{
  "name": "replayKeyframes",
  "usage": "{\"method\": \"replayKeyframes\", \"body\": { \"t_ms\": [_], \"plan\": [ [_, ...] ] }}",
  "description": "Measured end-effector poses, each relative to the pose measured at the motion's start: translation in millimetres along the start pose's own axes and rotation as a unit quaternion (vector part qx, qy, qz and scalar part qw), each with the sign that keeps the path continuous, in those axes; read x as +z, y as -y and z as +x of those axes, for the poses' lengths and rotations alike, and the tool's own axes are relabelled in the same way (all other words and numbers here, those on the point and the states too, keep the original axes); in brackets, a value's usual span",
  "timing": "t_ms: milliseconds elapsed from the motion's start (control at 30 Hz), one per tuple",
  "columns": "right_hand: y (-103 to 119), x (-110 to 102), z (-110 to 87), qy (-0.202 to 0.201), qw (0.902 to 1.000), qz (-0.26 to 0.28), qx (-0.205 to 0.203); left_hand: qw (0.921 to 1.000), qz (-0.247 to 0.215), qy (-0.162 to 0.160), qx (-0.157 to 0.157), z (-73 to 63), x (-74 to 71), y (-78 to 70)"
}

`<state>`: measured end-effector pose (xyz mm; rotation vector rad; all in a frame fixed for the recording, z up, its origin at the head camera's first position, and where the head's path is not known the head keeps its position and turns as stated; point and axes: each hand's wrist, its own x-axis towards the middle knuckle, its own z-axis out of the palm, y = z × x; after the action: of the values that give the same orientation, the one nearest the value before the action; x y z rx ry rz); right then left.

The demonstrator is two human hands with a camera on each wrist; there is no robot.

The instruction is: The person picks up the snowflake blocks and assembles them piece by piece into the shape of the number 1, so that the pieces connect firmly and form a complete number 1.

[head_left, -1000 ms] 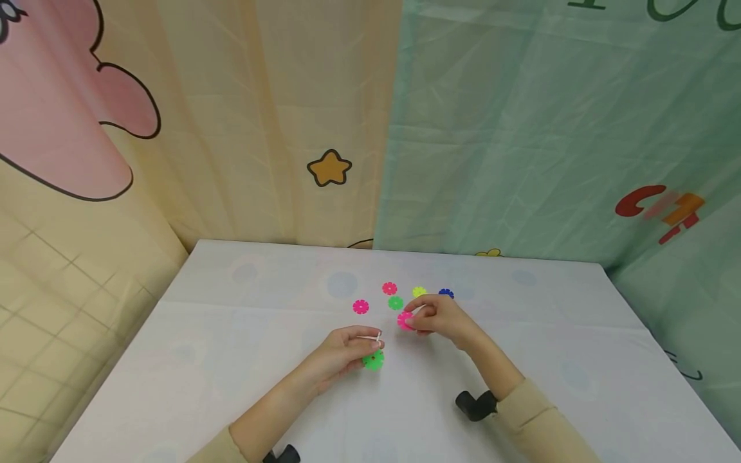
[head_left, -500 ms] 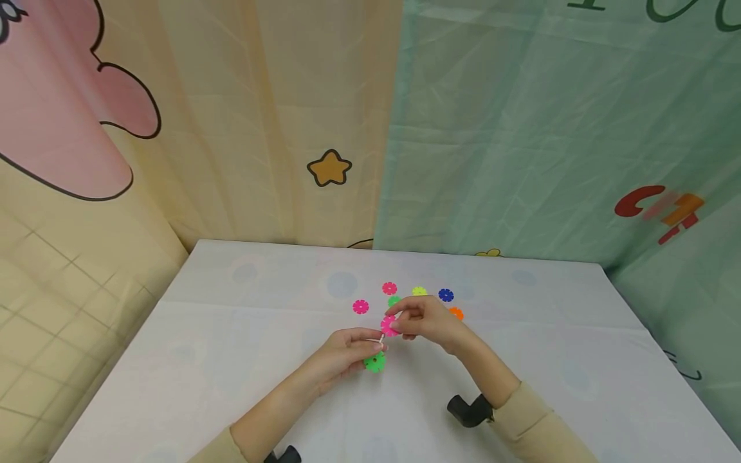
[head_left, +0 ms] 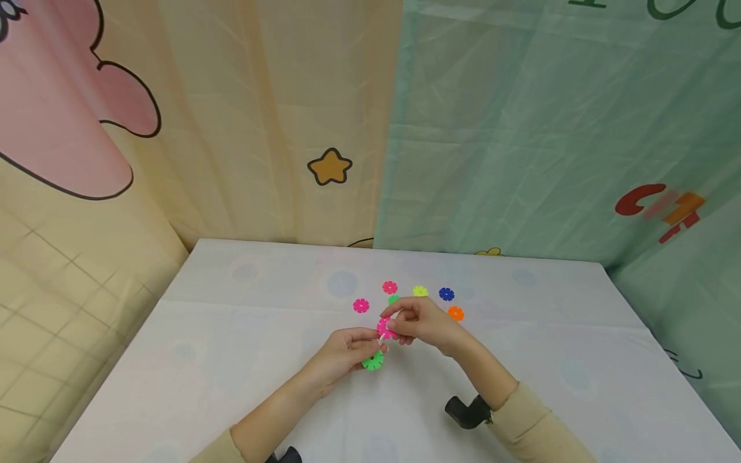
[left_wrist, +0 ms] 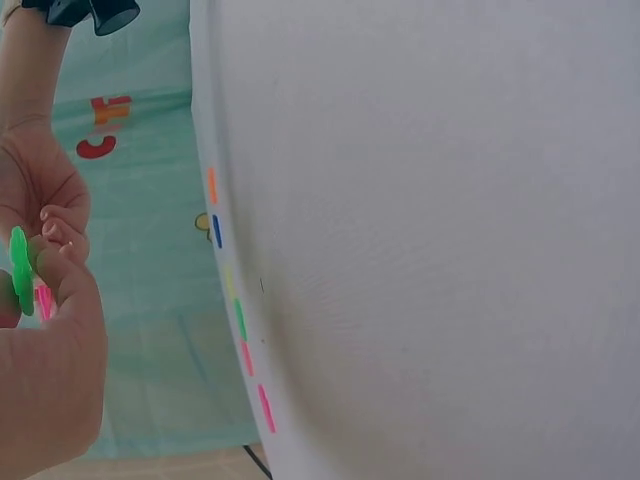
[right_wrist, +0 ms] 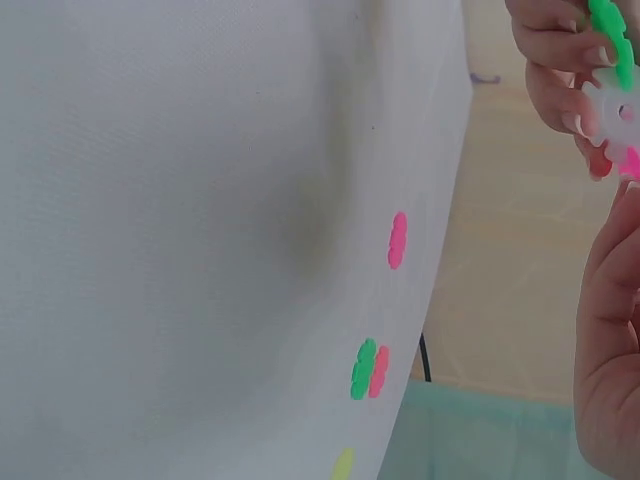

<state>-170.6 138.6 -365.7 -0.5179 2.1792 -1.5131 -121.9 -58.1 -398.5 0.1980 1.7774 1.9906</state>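
My left hand pinches a white snowflake disc, seen edge-on in the head view and face-on in the right wrist view. A green snowflake disc is joined to it and hangs at the fingertips. My right hand pinches a bright pink snowflake disc between thumb and fingers. The pink disc's edge meets the white disc's rim, just above the left fingertips. Both hands are raised over the white table. Fingers partly cover the pink and white discs.
Loose discs lie beyond the hands: pink, reddish pink, green partly behind the right hand, yellow, blue and orange. A black wrist device sits by the right forearm. Printed curtains hang behind the table.
My right hand has carried the pink disc left to the white disc in the left hand, uncovering the orange and blue discs. The left hand has hardly moved.
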Motion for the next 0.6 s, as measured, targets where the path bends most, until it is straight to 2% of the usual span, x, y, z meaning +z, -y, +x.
{"method": "replayKeyframes", "body": {
  "t_ms": [267, 500, 600],
  "plan": [
    [1.3, -0.1, 3.2, 0.018, 0.9995, 0.026, 0.002, 0.9997, 0.001, -0.017, 0.020, -2.4, 2.9, 0.2],
    [4.7, 0.7, -1.3, 0.037, 0.9945, 0.089, 0.041, 0.9994, -0.001, -0.027, 0.020, -7.4, 7.5, -2.3],
    [6.8, 0.9, -3.1, 0.034, 0.9941, 0.095, 0.040, 0.9992, -0.008, -0.029, 0.025, -8.5, 9.3, -2.9]
  ]
}}
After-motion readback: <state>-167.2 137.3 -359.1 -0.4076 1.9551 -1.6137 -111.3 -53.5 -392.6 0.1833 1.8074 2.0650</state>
